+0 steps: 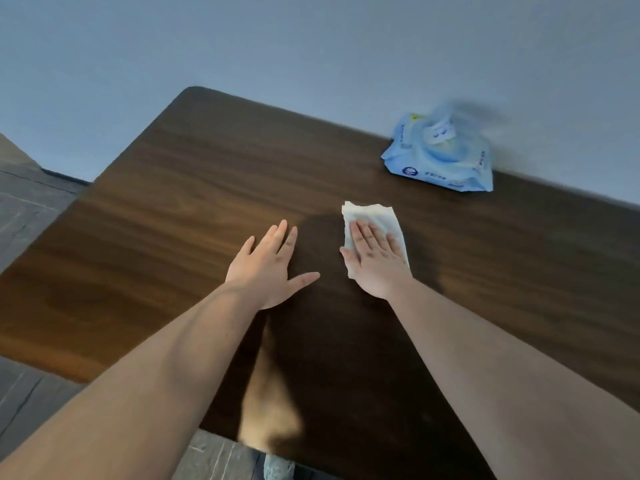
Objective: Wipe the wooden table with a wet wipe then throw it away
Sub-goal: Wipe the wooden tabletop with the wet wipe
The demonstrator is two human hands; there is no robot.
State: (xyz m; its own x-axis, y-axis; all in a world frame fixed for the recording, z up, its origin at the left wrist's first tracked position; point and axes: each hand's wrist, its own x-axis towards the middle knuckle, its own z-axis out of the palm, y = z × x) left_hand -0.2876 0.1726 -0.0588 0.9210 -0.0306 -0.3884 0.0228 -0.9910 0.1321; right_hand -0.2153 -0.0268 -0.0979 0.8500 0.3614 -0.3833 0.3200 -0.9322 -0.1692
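Observation:
A white wet wipe [375, 216] lies flat on the dark wooden table [173, 209], just right of its middle. My right hand [375, 263] presses down on the wipe with flat fingers, covering its near half. Beside it to the left, my left hand [268, 265] rests palm down on the bare wood with fingers spread and holds nothing. A darker patch of wood shows between and below the two hands.
A blue pack of wet wipes [440, 157] with its lid up sits at the table's far right edge against the grey wall [311, 46]. Dark tiled floor [31, 209] shows to the left and below the near edge.

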